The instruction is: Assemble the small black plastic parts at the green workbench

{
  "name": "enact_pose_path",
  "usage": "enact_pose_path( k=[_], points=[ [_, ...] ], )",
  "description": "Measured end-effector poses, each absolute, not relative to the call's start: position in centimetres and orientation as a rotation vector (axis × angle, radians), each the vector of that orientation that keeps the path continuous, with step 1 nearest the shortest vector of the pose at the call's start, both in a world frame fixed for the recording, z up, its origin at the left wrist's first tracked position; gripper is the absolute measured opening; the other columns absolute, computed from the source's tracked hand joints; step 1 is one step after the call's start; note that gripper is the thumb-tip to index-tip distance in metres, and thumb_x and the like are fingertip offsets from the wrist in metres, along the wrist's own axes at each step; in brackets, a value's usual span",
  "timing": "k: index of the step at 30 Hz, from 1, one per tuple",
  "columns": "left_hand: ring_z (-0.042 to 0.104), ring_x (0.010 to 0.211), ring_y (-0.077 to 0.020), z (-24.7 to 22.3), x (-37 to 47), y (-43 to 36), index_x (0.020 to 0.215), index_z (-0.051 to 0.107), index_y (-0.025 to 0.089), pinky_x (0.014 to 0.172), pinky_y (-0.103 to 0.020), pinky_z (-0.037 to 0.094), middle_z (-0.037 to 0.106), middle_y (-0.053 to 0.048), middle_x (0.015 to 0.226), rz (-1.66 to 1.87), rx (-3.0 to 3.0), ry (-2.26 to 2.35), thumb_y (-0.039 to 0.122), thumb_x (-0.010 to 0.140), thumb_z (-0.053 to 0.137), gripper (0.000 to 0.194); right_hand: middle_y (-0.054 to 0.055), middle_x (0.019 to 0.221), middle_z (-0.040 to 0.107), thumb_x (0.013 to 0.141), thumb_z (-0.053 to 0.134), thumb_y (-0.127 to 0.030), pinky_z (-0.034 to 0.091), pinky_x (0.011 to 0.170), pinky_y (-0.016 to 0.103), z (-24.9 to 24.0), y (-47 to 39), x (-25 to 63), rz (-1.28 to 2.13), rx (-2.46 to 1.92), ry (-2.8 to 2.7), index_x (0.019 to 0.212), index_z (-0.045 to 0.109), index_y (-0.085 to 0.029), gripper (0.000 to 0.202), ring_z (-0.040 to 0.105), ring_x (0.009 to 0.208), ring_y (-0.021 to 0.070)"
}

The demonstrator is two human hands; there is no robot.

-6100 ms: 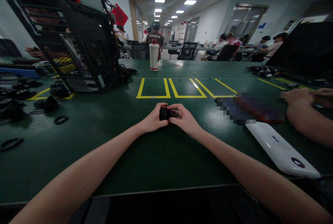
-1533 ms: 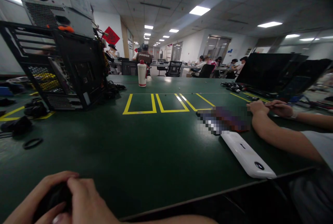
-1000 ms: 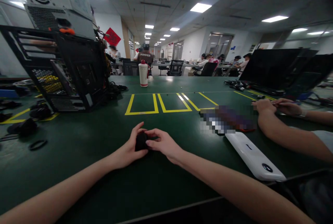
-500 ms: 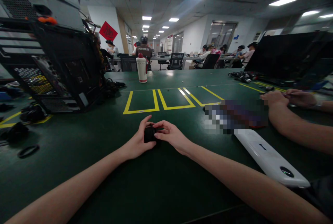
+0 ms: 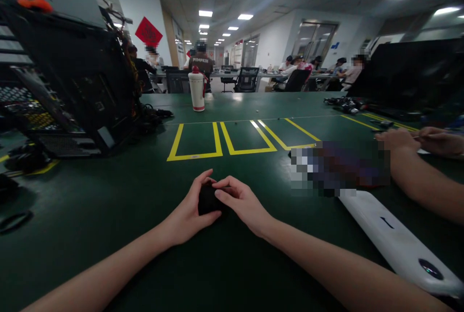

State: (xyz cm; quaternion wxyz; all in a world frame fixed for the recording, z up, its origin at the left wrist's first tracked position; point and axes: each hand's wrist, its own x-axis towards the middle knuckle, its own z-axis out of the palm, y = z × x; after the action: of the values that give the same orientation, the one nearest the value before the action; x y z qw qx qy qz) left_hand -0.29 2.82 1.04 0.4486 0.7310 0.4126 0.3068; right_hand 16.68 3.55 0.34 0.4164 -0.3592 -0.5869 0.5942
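Observation:
A small black object (image 5: 209, 199) is between my two hands, low over the green table (image 5: 145, 181); its details are too dark to make out. My left hand (image 5: 186, 210) wraps round its left side, thumb below and fingers above. From the right, my right hand (image 5: 246, 201) pinches at its upper right edge with thumb and fingers together. The fingertips of both hands nearly meet at the top of the object.
Yellow tape outlines (image 5: 195, 156) mark the table ahead, with a white cup (image 5: 197, 91) beyond. A black computer case (image 5: 83, 80) stands left. On the right are a white device (image 5: 395, 239), a dark monitor (image 5: 409, 75) and another person's hands (image 5: 402, 145).
The view has shifted, so the computer case sits further left and the white device further right. Both my hands appear slightly lower in view, still around the black object.

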Motion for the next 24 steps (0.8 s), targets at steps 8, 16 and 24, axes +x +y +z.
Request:
enact_pose_path(
  k=[8, 16, 24],
  points=[
    [0.035, 0.122, -0.0267, 0.87, -0.16, 3.03, 0.13, 0.013, 0.036, 0.1, -0.048, 0.033, 0.034, -0.005, 0.129, 0.773, 1.649, 1.098, 0.018, 0.074, 0.055, 0.073, 0.002, 0.103, 0.055, 0.074, 0.06, -0.015, 0.042, 0.092, 0.036, 0.56, 4.23, 16.87, 1.623, -0.879, -1.405, 0.099, 0.054, -0.021, 0.026, 0.053, 0.103, 0.0162],
    [0.033, 0.124, -0.0277, 0.34, -0.24, 3.31, 0.129, 0.016, 0.037, 0.099, -0.047, 0.035, 0.035, -0.006, 0.13, 0.824, 1.533, 1.119, 0.02, 0.073, 0.058, 0.072, 0.002, 0.106, 0.047, 0.074, 0.06, -0.015, 0.045, 0.089, 0.032, 0.17, 4.43, 16.79, 1.532, -0.846, -1.464, 0.101, 0.058, -0.024, 0.028, 0.053, 0.1, 0.0144],
    [0.035, 0.123, -0.0243, 0.6, -0.27, 3.5, 0.128, 0.017, 0.035, 0.1, -0.041, 0.035, 0.035, -0.005, 0.13, 0.796, 1.504, 1.013, 0.011, 0.071, 0.058, 0.074, 0.001, 0.103, 0.047, 0.071, 0.064, -0.018, 0.045, 0.089, 0.033, 0.16, 4.44, 16.55, 1.527, -0.888, -1.473, 0.096, 0.057, -0.024, 0.026, 0.054, 0.098, 0.0155]
  ],
)
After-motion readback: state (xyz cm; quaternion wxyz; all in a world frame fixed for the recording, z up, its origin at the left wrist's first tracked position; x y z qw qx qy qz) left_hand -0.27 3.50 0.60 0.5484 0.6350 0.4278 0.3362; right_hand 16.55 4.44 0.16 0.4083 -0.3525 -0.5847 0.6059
